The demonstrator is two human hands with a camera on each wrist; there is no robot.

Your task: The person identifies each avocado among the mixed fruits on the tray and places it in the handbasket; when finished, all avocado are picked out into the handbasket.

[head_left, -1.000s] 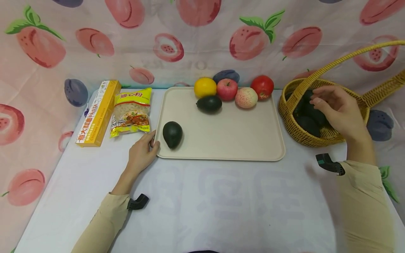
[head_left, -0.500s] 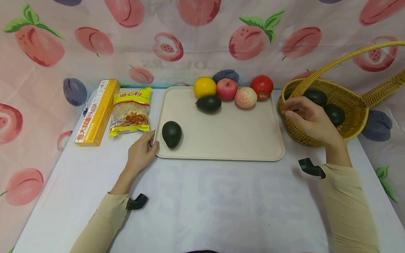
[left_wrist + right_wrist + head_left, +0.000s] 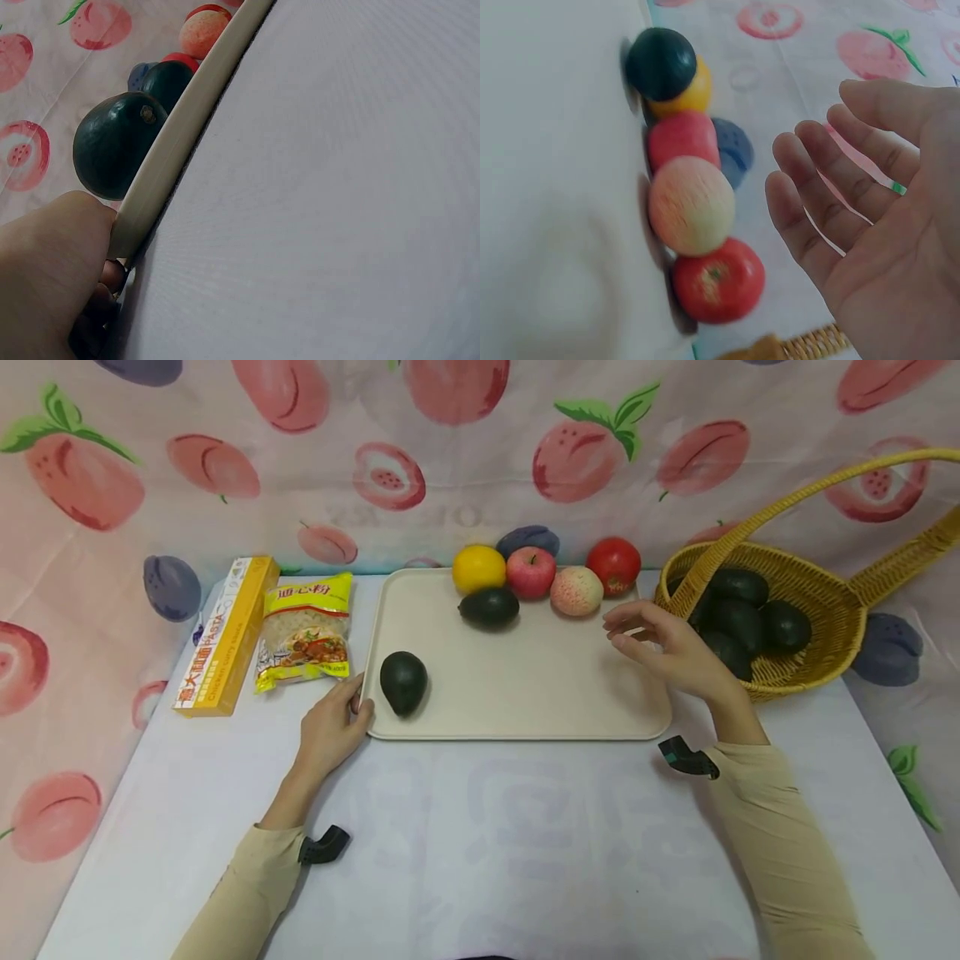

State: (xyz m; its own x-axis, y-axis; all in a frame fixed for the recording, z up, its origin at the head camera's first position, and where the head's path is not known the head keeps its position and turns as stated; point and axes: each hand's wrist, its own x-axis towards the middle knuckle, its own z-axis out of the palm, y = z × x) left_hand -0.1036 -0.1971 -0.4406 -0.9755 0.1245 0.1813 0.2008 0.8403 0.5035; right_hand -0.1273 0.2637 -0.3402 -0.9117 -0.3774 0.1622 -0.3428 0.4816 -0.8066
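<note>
My left hand (image 3: 330,727) holds the left edge of a beige tray (image 3: 517,710), thumb at the rim; the left wrist view shows fingers curled low beside that rim (image 3: 161,176). A dark green avocado (image 3: 403,683) lies on the tray close to this hand. Another avocado (image 3: 489,607) sits farther back, near a lemon (image 3: 478,568), a red apple (image 3: 531,572), a pale speckled peach (image 3: 577,591) and a red tomato-like fruit (image 3: 613,566). Over the tray's right side hovers my right hand (image 3: 675,652), holding nothing; its fingers are loosely bent, palm facing the right wrist camera (image 3: 900,225).
A yellow wicker basket (image 3: 832,668) with a tall handle stands right of the tray, with several avocados (image 3: 738,622) in it. To the left lie a pasta box (image 3: 228,635) and a bag of macaroni (image 3: 306,631). Fruit-printed cloth (image 3: 450,468) hangs behind the table.
My right hand has come out from over the basket, moving left to above the tray's right side with nothing in it. The left hand stays at the tray's edge.
</note>
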